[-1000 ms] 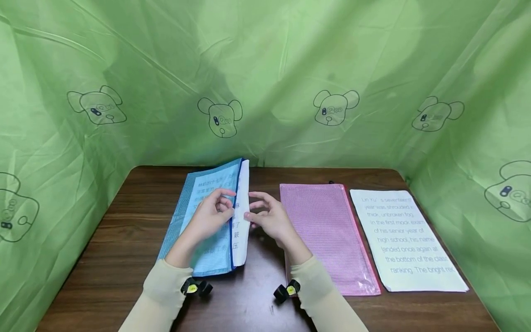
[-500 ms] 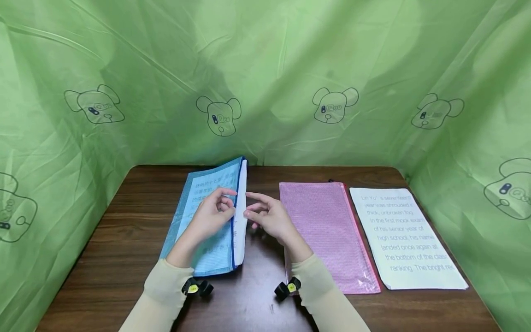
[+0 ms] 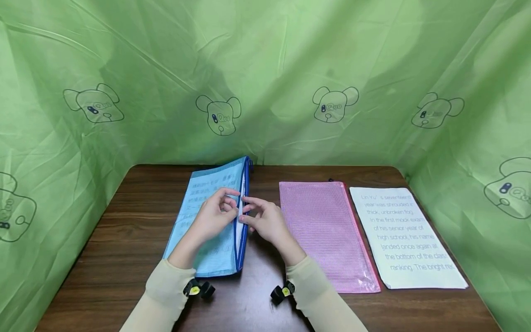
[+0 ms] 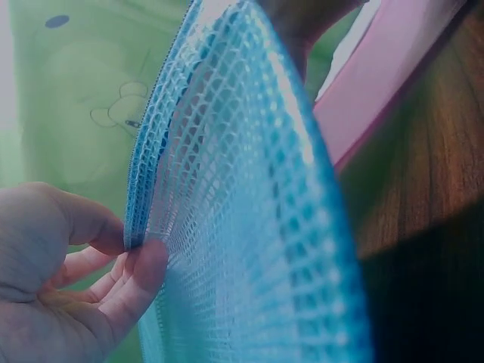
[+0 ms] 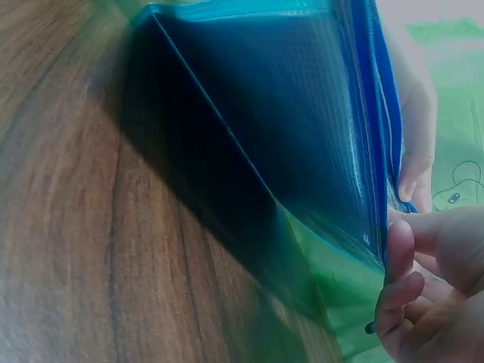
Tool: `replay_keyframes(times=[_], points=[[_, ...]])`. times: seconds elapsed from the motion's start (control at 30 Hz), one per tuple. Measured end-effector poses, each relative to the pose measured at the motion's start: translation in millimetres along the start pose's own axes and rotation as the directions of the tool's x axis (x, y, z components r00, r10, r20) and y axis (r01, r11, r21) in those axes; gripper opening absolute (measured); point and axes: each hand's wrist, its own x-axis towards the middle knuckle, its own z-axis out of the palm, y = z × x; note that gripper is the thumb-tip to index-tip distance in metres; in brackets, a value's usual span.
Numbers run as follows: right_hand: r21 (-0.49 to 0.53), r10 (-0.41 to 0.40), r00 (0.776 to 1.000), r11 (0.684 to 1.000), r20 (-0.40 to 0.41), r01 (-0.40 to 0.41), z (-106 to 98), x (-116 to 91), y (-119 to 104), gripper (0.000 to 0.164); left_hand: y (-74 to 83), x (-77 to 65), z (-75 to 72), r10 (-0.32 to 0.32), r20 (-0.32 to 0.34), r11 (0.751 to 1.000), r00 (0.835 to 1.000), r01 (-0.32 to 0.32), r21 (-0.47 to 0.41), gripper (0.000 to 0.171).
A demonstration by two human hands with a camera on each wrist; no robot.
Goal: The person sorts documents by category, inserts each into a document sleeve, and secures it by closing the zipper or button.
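A blue mesh zipper pouch (image 3: 217,253) stands tilted on its lower side at the left of the table, its zipped edge parted. Printed paper shows through the mesh, and a thin white strip of paper (image 3: 239,230) is visible in the opening. My left hand (image 3: 213,214) pinches the near lip of the opening between thumb and fingers, as the left wrist view shows on the pouch's mesh edge (image 4: 140,189). Opposite it, my right hand (image 3: 265,219) pinches the other blue zipper edge (image 5: 378,151). The fingertips of both hands are close together across the gap.
A pink mesh zipper pouch (image 3: 323,235) lies flat on the dark wooden table (image 3: 112,258) right of the hands. Beyond it lies a stack of white printed sheets (image 3: 408,240). Green curtain (image 3: 265,69) hangs behind and at both sides.
The white paper that stuck out past the pouch's edge now sits inside between the two zipper lips. My right hand has shifted slightly left, from the paper's edge to the pouch's far lip.
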Motion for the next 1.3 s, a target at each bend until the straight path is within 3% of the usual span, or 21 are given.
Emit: replay_keyframes(times=[0.23, 0.6, 0.83, 1.03, 1.17, 1.3], points=[[-0.010, -0.010, 1.000, 1.000, 0.014, 0.010, 0, 0, 2, 0.053, 1.3, 0.0, 0.0, -0.010, 0.003, 1.000, 1.000, 0.010, 0.003, 0.042], [0.153, 0.009, 1.000, 0.988, 0.030, -0.014, -7, 3, 3, 0.049, -1.7, 1.1, -3.4, -0.043, -0.004, 0.999, 0.999, 0.043, -0.013, 0.045], [0.179, 0.018, 1.000, 0.984, 0.017, -0.021, -18, 5, 9, 0.042, -5.9, 3.0, -3.9, -0.049, 0.005, 0.994, 0.999, 0.049, 0.094, 0.050], [0.134, 0.066, 0.998, 0.989, -0.009, -0.064, -33, 9, 16, 0.040, -14.4, 3.6, -2.1, -0.098, 0.122, 0.981, 0.988, 0.075, 0.181, 0.054], [0.101, 0.061, 0.997, 0.993, -0.046, -0.056, -43, 11, 25, 0.039, -17.3, 1.2, 0.8, -0.123, 0.231, 0.973, 0.965, 0.072, 0.218, 0.054], [0.089, 0.055, 0.994, 0.995, -0.093, -0.047, -52, 13, 36, 0.041, -18.9, -1.0, 2.9, -0.106, 0.333, 0.976, 0.937, 0.034, 0.215, 0.054]])
